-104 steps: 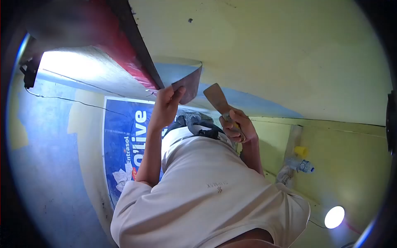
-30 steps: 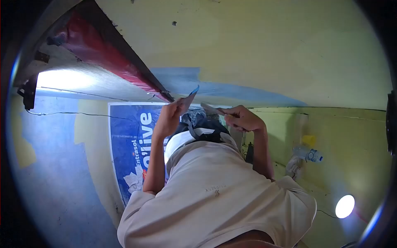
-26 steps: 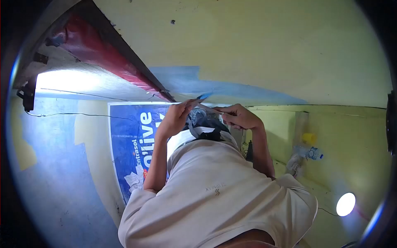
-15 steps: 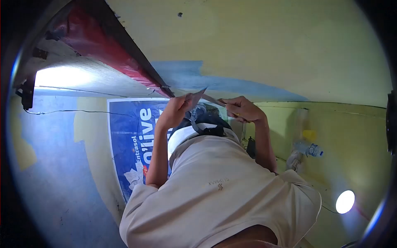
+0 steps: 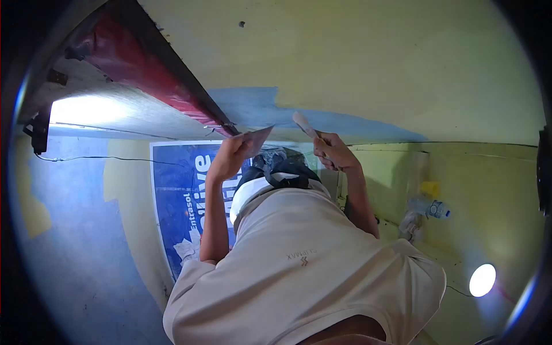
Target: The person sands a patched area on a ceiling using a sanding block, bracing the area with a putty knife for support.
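Note:
My left hand (image 5: 229,156) is closed on a thin flat grey plate (image 5: 260,140), whose pointed corner sticks up to the right. To its right, my right hand (image 5: 336,152) grips the handle of a spatula-like tool (image 5: 303,123), with the pale rounded blade pointing up and left. A gap separates the tool from the plate. Both hands are in front of my body, above the waist of my light shirt (image 5: 322,247). Behind them is the yellow wall with a blue painted patch (image 5: 345,122).
A red covered strip with a dark edge (image 5: 144,63) runs down toward my left hand. Below it hangs a blue poster (image 5: 172,195). On the right are a plastic bottle (image 5: 438,209), a yellow object (image 5: 429,188) and a lit round lamp (image 5: 482,280). A bright light glows at upper left.
My hands have moved apart. The tool's blade, earlier close to the plate, has swung upward and away from it. My left hand has shifted slightly left with the plate.

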Demonstrator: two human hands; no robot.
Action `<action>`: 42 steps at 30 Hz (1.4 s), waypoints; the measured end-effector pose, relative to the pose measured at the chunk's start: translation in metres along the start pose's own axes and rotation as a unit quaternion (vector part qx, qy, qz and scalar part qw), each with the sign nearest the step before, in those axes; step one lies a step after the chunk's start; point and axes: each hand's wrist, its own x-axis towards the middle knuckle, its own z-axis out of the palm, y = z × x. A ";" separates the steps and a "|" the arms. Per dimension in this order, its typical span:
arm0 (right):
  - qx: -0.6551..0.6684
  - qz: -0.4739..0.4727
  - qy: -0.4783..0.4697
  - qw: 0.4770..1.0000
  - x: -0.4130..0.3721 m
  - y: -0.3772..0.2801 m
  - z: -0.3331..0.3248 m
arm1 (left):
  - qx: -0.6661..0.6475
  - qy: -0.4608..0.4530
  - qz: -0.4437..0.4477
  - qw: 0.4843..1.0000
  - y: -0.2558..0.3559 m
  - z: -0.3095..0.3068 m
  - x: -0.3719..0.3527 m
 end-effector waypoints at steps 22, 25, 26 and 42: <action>0.170 -0.205 0.110 0.958 0.164 0.103 0.072 | -0.024 0.042 -0.155 0.987 -0.018 -0.025 -0.040; 0.173 -0.214 0.107 0.956 0.168 0.102 0.072 | -0.025 0.037 -0.142 0.989 -0.021 -0.026 -0.039; 0.178 -0.202 0.108 0.957 0.168 0.105 0.071 | -0.057 0.039 -0.141 0.988 -0.021 -0.025 -0.039; 0.214 -0.189 0.112 0.952 0.169 0.094 0.080 | -0.023 0.005 -0.174 0.985 -0.024 -0.025 -0.028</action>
